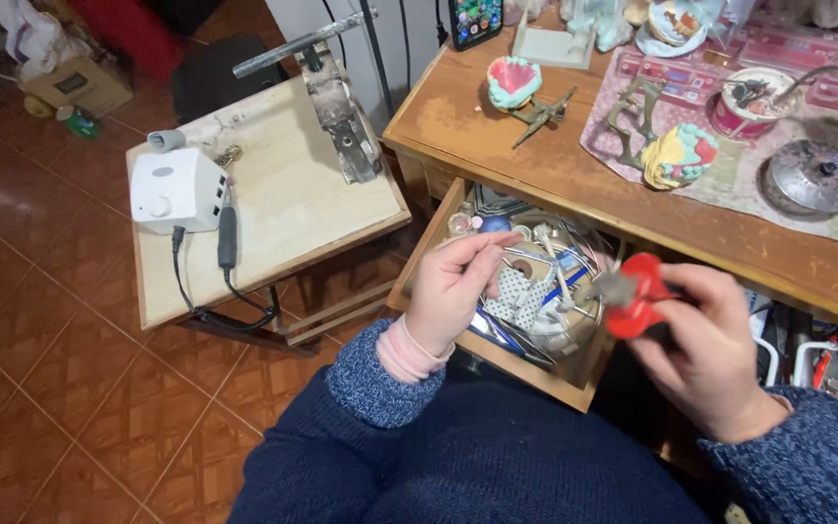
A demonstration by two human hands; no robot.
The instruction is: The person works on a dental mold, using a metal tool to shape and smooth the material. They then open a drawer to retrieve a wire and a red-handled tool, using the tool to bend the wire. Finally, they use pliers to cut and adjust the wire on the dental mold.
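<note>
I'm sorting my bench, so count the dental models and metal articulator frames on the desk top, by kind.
Dental models: 3, teal and pink, yellow and red, one at the back edge.
Metal articulator frames: 2, and.
Total: 5

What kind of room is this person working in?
Most likely a small home dental workshop. Tooth-and-gum models sit on the wooden bench, a white motor unit with a handpiece stands on the side table, and the right hand holds a red-handled tool.
</note>
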